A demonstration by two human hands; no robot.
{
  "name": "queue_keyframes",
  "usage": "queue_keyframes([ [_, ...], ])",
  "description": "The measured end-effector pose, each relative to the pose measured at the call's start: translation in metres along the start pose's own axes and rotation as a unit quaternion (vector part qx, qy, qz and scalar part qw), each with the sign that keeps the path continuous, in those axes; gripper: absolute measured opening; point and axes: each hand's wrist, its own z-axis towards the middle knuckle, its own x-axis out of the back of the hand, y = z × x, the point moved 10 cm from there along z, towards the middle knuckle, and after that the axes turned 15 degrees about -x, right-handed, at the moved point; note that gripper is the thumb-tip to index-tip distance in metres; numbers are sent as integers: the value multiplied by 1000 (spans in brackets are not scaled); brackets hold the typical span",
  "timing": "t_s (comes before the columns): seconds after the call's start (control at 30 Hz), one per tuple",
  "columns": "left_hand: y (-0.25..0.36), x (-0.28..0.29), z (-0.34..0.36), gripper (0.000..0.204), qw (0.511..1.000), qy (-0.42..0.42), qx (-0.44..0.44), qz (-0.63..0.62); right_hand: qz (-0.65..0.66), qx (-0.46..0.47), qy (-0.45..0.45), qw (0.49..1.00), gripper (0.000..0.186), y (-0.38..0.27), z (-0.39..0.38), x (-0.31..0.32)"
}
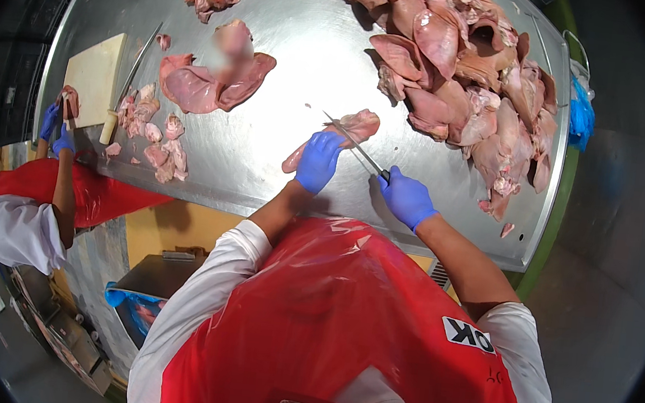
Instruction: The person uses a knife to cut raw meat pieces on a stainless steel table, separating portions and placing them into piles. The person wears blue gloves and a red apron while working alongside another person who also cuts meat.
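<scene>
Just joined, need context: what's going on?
The person's purple-gloved left hand rests on an elongated pink raw meat piece on a shiny steel table. The purple-gloved right hand holds a black-handled steel knife, blade across it. A pink meat pile lies ahead, right. At left, a co-worker in red and white handles another piece.

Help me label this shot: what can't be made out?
In the head view:
Middle of the meat piece: covered by the left hand.
Most of the knife handle: inside the right hand.
Far end of the meat pile: cut by the top edge.
Upper middle of the wide meat slab: blurred.
</scene>
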Motion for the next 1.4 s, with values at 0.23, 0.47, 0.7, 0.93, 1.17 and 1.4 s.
queue_keyframes([
  [0.23, -8, 2, -2, 31, 999, 20, 4, -42, 31, 19, 1, 999, 44, -37, 28, -1],
  [0.47, -6, 14, 5, 26, 1000, 22, -6, -11, 86, 19, -24, 996, 47, -63, 60, -7],
  [0.7, -13, 1, -6, 23, 998, -18, 32, 44, 71, -22, -65, 995, 41, 7, -2, -19],
  [0.93, -5, 10, 4, 20, 1000, -12, 5, 25, 120, -5, -20, 993, 40, -64, 61, -40],
  [1.17, -15, 23, -2, 20, 994, 88, 54, 14, 84, 4, -9, 996, 40, -33, 29, -30],
  [1.4, -11, 20, -8, 25, 997, 52, 57, -3, 75, 10, -22, 997, 39, -21, 17, -29],
])
